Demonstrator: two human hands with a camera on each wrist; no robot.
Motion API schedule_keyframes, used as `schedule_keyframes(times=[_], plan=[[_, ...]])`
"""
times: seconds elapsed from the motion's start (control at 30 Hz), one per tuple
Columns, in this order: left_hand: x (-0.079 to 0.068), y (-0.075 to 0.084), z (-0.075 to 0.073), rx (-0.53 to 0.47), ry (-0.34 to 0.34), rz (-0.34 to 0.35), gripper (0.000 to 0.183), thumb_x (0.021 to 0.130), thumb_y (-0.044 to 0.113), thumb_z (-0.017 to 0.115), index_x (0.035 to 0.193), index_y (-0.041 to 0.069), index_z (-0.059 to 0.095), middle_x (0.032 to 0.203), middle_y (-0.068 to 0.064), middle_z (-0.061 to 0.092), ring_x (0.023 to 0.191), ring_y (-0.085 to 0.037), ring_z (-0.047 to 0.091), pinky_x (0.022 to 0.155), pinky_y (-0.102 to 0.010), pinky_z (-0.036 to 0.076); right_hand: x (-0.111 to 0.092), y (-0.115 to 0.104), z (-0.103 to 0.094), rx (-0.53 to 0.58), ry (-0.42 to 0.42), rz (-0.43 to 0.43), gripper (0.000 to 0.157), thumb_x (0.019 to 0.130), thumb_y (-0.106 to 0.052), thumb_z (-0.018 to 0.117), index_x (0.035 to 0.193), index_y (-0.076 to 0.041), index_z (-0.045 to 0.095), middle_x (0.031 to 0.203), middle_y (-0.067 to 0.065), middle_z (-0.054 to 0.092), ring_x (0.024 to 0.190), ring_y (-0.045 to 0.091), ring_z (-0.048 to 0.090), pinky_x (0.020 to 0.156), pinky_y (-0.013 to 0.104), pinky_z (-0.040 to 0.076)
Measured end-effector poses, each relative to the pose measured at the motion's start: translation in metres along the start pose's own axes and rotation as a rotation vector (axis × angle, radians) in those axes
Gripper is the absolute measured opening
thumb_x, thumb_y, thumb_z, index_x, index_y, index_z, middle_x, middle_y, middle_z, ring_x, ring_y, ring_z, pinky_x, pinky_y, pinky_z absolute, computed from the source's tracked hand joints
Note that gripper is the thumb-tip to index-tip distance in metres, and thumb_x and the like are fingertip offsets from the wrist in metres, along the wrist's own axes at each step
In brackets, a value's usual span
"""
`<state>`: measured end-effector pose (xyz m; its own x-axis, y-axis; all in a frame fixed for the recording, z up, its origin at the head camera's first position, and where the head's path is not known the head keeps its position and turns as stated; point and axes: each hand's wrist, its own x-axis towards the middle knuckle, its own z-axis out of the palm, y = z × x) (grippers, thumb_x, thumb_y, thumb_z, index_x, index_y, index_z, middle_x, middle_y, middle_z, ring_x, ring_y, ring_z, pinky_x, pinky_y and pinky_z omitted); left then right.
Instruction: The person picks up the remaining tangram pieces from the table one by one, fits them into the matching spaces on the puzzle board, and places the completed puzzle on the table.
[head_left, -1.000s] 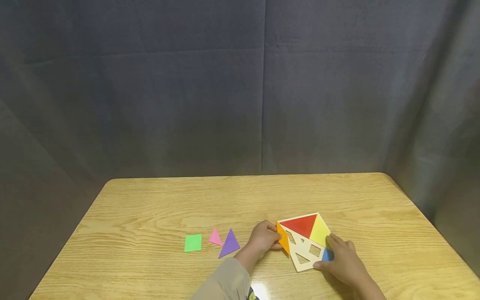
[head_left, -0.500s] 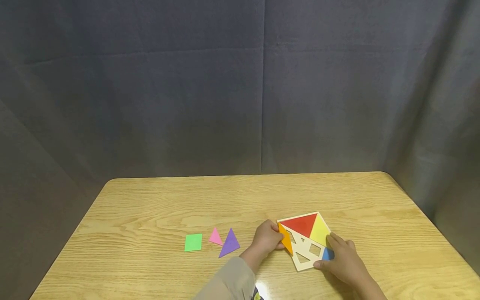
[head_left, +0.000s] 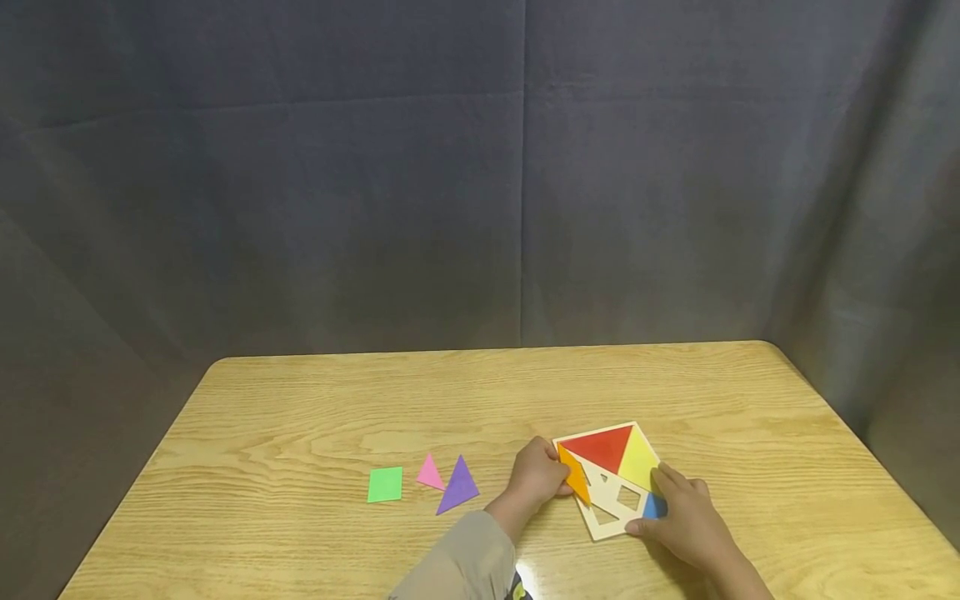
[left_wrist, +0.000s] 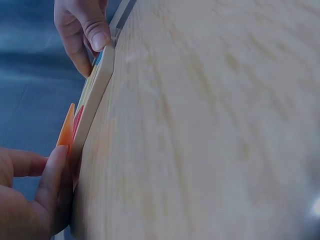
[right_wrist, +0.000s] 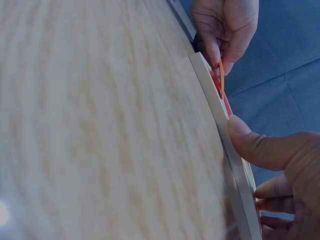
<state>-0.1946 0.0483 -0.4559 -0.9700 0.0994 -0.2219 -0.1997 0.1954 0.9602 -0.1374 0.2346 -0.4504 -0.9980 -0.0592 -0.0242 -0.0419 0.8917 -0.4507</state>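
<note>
Curtain: dark grey-blue cloth with visible creases, behind the desk at 12 o'clock.
Desk: pale wood grain, rounded far corners at 11 and 1 o'clock.
Sleeve: beige, on the left arm, reaching in from 6 o'clock.
Puzzle board: cream and square, with several cut-outs, lying tilted round at 3 o'clock from the desk's middle.
Right hand: at the board's 4 o'clock corner, fingers clamped on the board, thumb on one edge and fingertips over the other.
Left hand: at the board's 9 o'clock, thumb and fingers clamped on the orange piece.
Red triangle: on the board, toward 12 o'clock.
Yellow piece: on the board at 2 o'clock, beside the red; fingertips hide some of it.
Green square: flat on the desk, 9 o'clock from its middle.
Purple triangle: flat, at the green square's 3 o'clock.
Orange piece: over the board's 9 o'clock side, pinched at a slant to its surface.
Pink triangle: between green and purple, one corner toward the purple's edge; whether they touch, I cannot tell.
Blue piece: on the board at 4 o'clock, partly under the right hand.
Dark item: beside the sleeve, bearing a yellow-green mark too small to read.
</note>
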Motion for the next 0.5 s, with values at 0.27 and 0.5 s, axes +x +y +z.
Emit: schedule_keyframes(times=[0.27, 0.5], plan=[[0.0007, -0.0002, 0.0021, -0.013, 0.003, 0.003, 0.020, 0.070, -0.015, 0.051, 0.081, -0.002, 0.040, 0.077, -0.012, 0.047, 0.052, -0.019, 0.058, 0.046, -0.023, 0.048, 0.0000, -0.0004, -0.0007, 0.011, -0.005, 0.004, 0.098, 0.054, -0.053, 0.071, 0.120, 0.013, 0.039, 0.125, 0.030, 0.033, 0.098, 0.035, 0.035, 0.080, 0.049, 0.035], [-0.0012, 0.0002, 0.0038, -0.006, 0.000, -0.008, 0.020, 0.073, -0.012, 0.053, 0.087, -0.004, 0.041, 0.080, -0.013, 0.048, 0.052, -0.017, 0.058, 0.047, -0.023, 0.048, 0.0002, -0.0003, -0.0007, 0.004, -0.009, 0.006, 0.098, 0.054, -0.053, 0.071, 0.120, 0.012, 0.039, 0.125, 0.030, 0.033, 0.098, 0.035, 0.036, 0.080, 0.050, 0.036]])
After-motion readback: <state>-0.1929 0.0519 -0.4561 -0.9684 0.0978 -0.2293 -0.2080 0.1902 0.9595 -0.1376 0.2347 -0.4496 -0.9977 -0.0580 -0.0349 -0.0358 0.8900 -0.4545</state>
